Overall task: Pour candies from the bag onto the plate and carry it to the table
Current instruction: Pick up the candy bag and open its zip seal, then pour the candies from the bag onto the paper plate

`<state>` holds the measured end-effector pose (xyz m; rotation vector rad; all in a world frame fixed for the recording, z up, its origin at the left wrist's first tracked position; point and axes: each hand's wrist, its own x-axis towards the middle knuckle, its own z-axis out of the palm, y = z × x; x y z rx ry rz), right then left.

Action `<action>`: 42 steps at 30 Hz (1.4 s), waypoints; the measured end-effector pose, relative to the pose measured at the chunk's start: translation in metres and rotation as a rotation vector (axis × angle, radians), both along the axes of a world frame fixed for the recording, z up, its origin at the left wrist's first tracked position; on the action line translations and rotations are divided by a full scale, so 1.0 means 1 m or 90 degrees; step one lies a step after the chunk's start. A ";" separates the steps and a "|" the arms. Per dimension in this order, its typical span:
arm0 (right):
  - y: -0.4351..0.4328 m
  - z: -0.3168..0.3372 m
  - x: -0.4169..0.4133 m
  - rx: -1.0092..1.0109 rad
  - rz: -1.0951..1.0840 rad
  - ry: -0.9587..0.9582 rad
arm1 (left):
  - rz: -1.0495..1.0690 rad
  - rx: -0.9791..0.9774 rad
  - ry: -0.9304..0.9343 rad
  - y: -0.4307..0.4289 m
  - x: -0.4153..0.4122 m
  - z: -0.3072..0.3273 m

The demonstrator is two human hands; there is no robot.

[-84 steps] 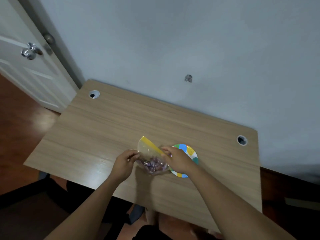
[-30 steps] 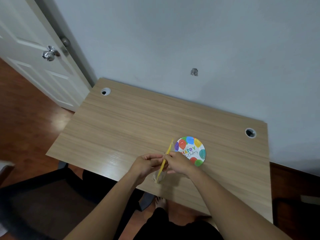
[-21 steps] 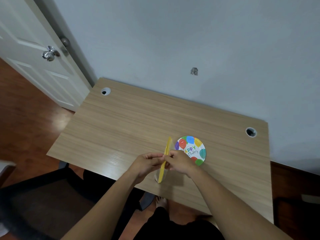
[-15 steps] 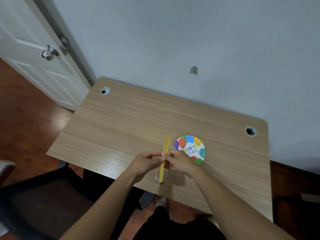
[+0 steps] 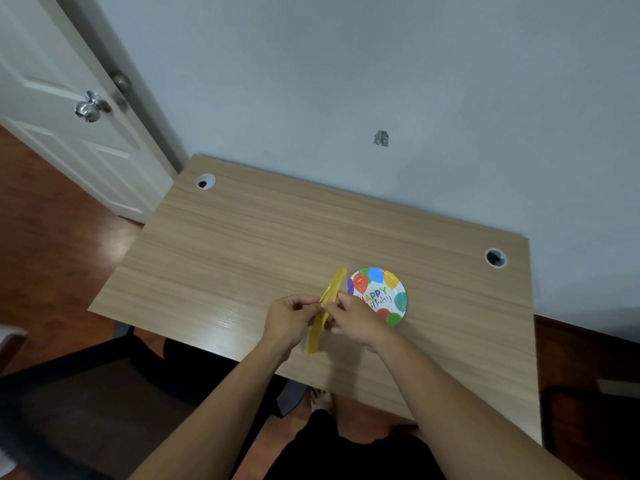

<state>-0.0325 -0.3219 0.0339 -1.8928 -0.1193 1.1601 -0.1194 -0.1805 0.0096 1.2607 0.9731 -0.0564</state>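
Note:
A clear candy bag with a yellow zip top (image 5: 333, 293) stands upright above the wooden desk (image 5: 242, 244), seen from its top edge. My left hand (image 5: 289, 318) pinches one side of the yellow top and my right hand (image 5: 353, 318) pinches the other side. The candies inside are hidden below the hands. A small paper plate (image 5: 382, 294) printed with balloons and "Happy Birthday" lies flat on the desk just right of the bag, with nothing on it; my right hand covers its near left edge.
The desk stands against a grey wall, with cable holes at the far left (image 5: 205, 182) and far right (image 5: 495, 258). A white door (image 5: 69, 133) with a round knob is at the left. A dark chair (image 5: 104, 393) sits below the desk's near edge.
The bag was lying flat between my hands and the plate; now it stands upright with its yellow top up. Over the last second both hands stayed pinched at the top with little movement.

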 end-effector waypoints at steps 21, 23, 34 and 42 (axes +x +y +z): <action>-0.013 0.029 0.033 -0.168 0.168 -0.372 | -0.209 0.189 0.112 0.073 -0.021 0.005; -0.016 0.033 0.039 -0.154 0.195 -0.373 | -0.284 0.197 0.116 0.078 -0.026 0.000; -0.043 0.095 0.067 -0.019 0.253 -0.306 | -0.702 0.642 -0.181 0.029 0.011 -0.003; -0.087 0.074 0.072 0.106 -0.142 -0.015 | -0.547 0.351 -0.231 -0.021 0.021 0.038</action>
